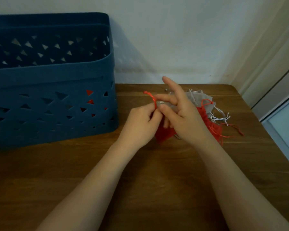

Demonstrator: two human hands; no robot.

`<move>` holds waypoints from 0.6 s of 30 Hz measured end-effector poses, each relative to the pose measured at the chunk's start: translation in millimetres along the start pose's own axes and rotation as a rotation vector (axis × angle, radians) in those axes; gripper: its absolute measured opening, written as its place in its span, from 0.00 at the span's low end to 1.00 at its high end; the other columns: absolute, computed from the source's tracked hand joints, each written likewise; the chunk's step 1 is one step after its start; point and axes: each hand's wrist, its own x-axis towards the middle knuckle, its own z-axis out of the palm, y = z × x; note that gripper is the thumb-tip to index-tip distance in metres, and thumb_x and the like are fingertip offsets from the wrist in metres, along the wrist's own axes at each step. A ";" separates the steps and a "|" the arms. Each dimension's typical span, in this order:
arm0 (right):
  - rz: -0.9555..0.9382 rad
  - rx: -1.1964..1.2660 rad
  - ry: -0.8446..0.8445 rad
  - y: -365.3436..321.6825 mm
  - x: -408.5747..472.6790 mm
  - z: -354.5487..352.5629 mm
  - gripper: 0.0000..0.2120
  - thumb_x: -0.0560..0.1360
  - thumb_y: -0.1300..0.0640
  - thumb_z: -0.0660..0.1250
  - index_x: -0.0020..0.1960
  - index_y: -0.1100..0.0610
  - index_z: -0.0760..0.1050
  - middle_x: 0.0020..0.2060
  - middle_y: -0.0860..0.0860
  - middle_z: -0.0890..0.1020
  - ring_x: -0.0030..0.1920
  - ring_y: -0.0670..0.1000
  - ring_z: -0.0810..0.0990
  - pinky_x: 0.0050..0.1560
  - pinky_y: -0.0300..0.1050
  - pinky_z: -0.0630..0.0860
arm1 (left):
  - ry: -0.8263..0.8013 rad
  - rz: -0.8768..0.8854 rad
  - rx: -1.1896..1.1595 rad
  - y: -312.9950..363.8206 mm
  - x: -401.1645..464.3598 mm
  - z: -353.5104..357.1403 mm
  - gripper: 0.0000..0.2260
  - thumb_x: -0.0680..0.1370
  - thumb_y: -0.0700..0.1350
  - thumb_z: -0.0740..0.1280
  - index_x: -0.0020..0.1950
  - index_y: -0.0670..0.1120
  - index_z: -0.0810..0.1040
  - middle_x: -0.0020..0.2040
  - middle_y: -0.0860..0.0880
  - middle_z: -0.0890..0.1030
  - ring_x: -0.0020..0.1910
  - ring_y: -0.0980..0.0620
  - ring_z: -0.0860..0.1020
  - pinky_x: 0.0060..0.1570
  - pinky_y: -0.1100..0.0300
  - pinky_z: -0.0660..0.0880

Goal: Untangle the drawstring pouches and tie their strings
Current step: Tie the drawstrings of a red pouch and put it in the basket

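Hands pinch red pouch's [162, 135] knotted string [151, 97] — left [140, 122] curled (right [182, 117] half-splayed).

A basket [53, 84] stands at the table's [140, 180] back left against the wall [173, 39]; right of it, both hands [140, 124] [183, 117] work before a heap of pouches [207, 110].

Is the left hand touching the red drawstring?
Touching. The head view shows the left hand pinching the red drawstring between thumb and fingers, with the string's knotted end sticking up above the pinch.
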 end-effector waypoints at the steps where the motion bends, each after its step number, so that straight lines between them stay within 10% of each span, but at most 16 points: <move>1: 0.013 -0.036 0.000 3.6 1.0 -0.9 0.24 0.78 0.65 0.61 0.67 0.44 0.64 0.54 0.50 0.80 0.34 0.41 0.78 0.39 0.33 0.73 | 0.020 -0.039 -0.013 -1.1 1.4 -1.3 0.15 0.80 0.45 0.59 0.34 0.53 0.73 0.29 0.54 0.74 0.29 0.60 0.72 0.29 0.68 0.66; 6: -0.025 -0.364 0.002 8.0 3.1 0.3 0.12 0.73 0.68 0.64 0.53 0.58 0.80 0.46 0.52 0.83 0.46 0.43 0.80 0.52 0.38 0.75 | 0.031 -0.209 -0.051 -4.0 6.9 -6.4 0.15 0.78 0.44 0.62 0.32 0.52 0.76 0.27 0.53 0.75 0.28 0.57 0.73 0.31 0.60 0.70; 12: -0.180 -0.686 0.118 5.5 0.8 3.9 0.03 0.71 0.63 0.66 0.42 0.60 0.78 0.38 0.54 0.79 0.40 0.54 0.77 0.40 0.43 0.69 | -0.044 -0.337 -0.155 1.8 6.3 -7.8 0.13 0.80 0.47 0.62 0.41 0.44 0.82 0.35 0.51 0.81 0.29 0.60 0.76 0.38 0.64 0.76; 18: -0.022 -0.475 0.128 0.6 -0.6 3.1 0.04 0.71 0.61 0.70 0.39 0.54 0.78 0.32 0.38 0.74 0.32 0.40 0.72 0.35 0.33 0.68 | -0.073 -0.458 -0.365 2.5 2.8 -16.7 0.12 0.78 0.47 0.64 0.41 0.43 0.82 0.35 0.49 0.82 0.31 0.60 0.74 0.38 0.62 0.71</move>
